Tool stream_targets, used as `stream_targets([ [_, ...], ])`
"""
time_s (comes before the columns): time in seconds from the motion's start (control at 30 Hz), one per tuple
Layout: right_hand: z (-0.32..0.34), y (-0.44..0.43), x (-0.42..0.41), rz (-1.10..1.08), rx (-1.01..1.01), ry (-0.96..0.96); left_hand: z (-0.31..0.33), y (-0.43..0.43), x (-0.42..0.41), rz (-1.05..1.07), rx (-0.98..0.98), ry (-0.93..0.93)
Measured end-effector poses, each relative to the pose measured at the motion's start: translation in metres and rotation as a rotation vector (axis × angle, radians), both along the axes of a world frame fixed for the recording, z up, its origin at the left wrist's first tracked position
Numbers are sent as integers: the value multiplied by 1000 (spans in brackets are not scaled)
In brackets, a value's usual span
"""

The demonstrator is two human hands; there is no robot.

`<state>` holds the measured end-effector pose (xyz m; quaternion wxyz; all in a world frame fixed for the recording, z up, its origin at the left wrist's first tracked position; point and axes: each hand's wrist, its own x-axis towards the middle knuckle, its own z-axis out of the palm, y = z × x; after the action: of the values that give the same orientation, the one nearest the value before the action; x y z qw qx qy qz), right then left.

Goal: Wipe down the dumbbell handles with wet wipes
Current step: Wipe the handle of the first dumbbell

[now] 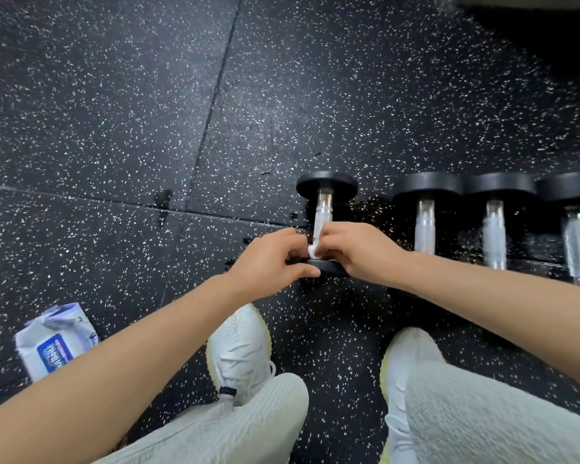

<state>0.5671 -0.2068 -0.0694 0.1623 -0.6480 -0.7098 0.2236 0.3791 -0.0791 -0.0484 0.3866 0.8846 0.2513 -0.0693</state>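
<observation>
Between the left grip (272,262) and the right grip (359,252), a small bunched white wet wipe (312,251) is pressed against the near end of the chrome handle (323,209) of a black dumbbell (327,184). Both grips are closed, fingers curled inward, and their fingertips meet on the wipe. How much of the handle the fingers enclose cannot be told. The left thumb (307,271) extends across the rim of the near head (332,266), which lies directly beneath the two grips.

The dumbbell lies on the speckled rubber floor (114,112). Its long axis runs straight away from the person, so the far head lies beyond the grips and the handle is exposed between that head and the fingertips.

To the right of the right grip, three further dumbbells (426,226) (494,236) (578,249) lie side by side, their axes parallel to the first. Well to the left of the left grip and nearer the person, beside the left forearm, a pack of wet wipes (54,343) rests on the floor. Below the grips are two white shoes (238,349) (406,356) and pale ribbed trousers (482,413).
</observation>
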Motion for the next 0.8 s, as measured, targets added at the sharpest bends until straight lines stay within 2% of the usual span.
stream_targets([
  [0.07, 0, 9, 9, -16, 19, -58, 1, 0, 0, -7, 7, 3],
  [0.17, 0, 35, 19, -182, 69, -176, -2, 2, -2, 1, -12, -3],
  [0.27, -2, 41, 12, -324, 90, -203, -4, 3, -4, 19, -34, -6],
  [0.43, -5, 3, -8, -91, 60, -112, -4, 7, -5, -13, -3, 8],
  [0.53, -2, 9, -1, -40, 49, -172, -3, 6, -6, -50, -7, 6],
  [0.73, -9, 51, 5, -355, 160, -284, 0, 9, -7, -33, -7, 27],
  [0.8, -10, 42, -6, -374, 168, -285, -1, 9, -5, -26, -1, 41],
])
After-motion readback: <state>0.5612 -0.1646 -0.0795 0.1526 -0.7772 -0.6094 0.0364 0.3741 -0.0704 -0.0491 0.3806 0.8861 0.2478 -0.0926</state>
